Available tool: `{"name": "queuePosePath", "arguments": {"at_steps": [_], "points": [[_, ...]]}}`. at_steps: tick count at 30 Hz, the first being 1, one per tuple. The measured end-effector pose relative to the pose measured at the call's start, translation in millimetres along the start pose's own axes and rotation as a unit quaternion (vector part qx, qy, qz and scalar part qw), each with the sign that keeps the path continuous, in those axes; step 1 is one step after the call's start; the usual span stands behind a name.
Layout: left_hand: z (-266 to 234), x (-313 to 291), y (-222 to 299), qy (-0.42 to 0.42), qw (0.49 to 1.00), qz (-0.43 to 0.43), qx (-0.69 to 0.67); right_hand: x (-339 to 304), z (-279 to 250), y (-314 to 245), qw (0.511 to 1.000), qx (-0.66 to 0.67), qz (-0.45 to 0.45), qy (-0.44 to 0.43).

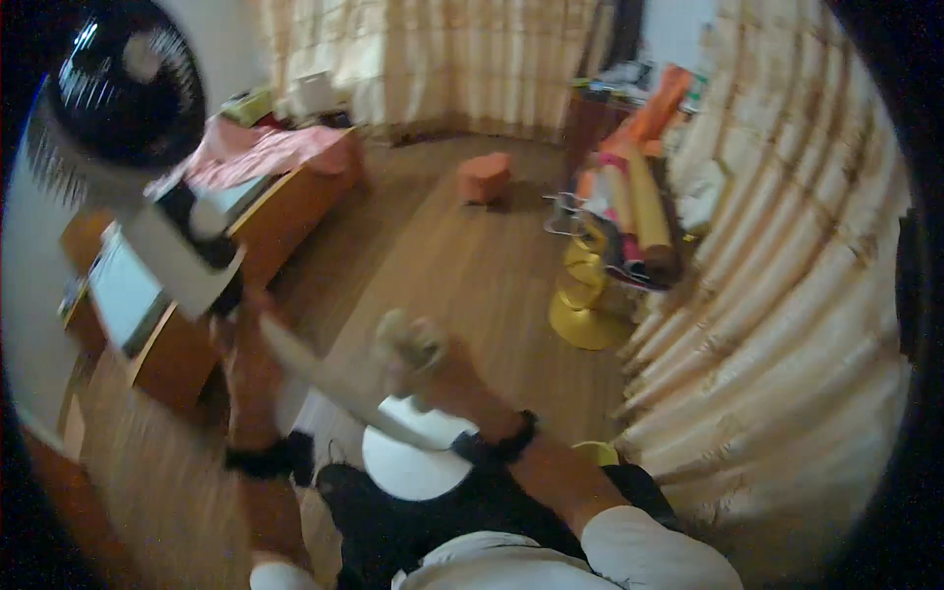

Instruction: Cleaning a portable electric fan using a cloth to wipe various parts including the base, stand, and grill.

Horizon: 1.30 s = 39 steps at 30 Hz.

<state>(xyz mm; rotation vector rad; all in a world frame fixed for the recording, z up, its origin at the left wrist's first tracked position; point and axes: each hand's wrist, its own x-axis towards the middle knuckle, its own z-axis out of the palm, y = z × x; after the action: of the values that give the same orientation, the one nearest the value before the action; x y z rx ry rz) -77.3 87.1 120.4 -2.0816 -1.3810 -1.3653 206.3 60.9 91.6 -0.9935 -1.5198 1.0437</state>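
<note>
A wood-floored room (462, 265) with cream curtains (787, 295) fills our view. At lower centre our hands hold a long pale strip (324, 379), its long axis running from middle left down to the right. Our right hand (413, 349) is closed around a pale wad; our left hand (246, 329) is blurred, so we cannot tell its grip. We judge handling is mid-way; steadying comes next. A black fan (123, 84) sits upper left, a white stool (413, 462) below.
</note>
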Motion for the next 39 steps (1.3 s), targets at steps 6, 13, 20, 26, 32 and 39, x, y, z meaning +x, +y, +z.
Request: {"name": "queuePosePath", "arguments": {"at_steps": [6,13,20,26,32,39], "points": [[-36.9,42.5,70.9,-0.025,0.999,-0.012,-0.036,5.1,-28.6,-53.0,0.982,0.178,-0.053,0.026],[-23.6,13.3,92.7,-0.037,0.826,-0.247,-0.506,33.4,-20.8,-130.0,0.986,0.064,-0.154,0.020],[-5.8,22.6,133.8,-0.061,0.795,-0.236,-0.556,58.8,-6.3,-172.3,0.936,0.017,-0.352,0.008],[9.2,15.8,123.7,-0.068,0.795,-0.294,-0.526,55.6,2.8,-165.9,0.965,0.118,-0.235,-0.009],[15.1,14.9,115.4,-0.065,0.834,-0.253,-0.485,27.0,20.0,-133.9,0.960,0.146,-0.236,0.038],[15.5,33.5,128.1,-0.027,0.786,-0.241,-0.570,9.1,17.9,-140.6,0.836,-0.172,-0.505,0.127]]}}
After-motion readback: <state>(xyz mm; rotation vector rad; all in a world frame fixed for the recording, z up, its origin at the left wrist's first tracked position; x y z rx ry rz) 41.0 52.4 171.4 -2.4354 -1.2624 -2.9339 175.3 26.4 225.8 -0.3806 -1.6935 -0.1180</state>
